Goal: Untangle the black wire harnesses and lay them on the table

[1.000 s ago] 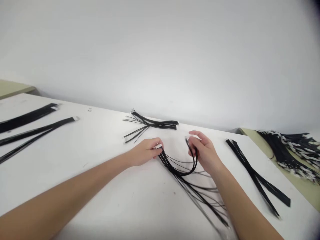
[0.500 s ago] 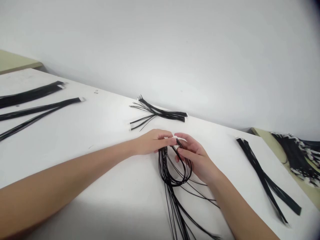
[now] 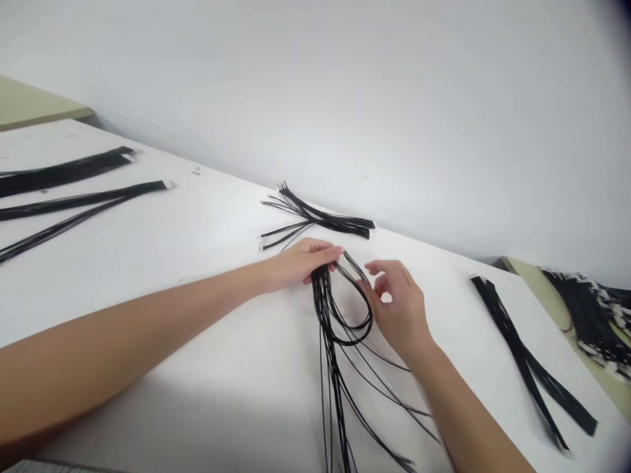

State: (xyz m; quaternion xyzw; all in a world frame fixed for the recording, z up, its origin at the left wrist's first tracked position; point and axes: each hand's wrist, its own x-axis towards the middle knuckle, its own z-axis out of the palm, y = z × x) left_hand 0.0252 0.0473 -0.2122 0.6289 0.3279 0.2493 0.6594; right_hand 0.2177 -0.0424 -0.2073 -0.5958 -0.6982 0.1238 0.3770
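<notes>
A wire harness (image 3: 323, 305) of thin black wires hangs over the white table, its upper part bent into a loop and its loose ends spreading downward. My left hand (image 3: 310, 259) is closed on the top of it, thumb and fingers pinched together where the loop meets the bundle. Just right of the loop is my right hand (image 3: 397, 302), with fingers bent but apart. Its thumb is at the loop's edge; whether it touches the wires I cannot tell.
Another black harness (image 3: 330, 220) lies behind my hands near the wall. More flat black cables lie at the left (image 3: 83, 197) and the right (image 3: 522, 351) of the white table (image 3: 236, 387). A heap of black cables with white connectors (image 3: 586, 315) rests on a yellowish surface at far right.
My right hand has drawn back to the right from the top of the loop, its fingers parting. My left hand keeps its hold on the harness. The view has shifted slightly.
</notes>
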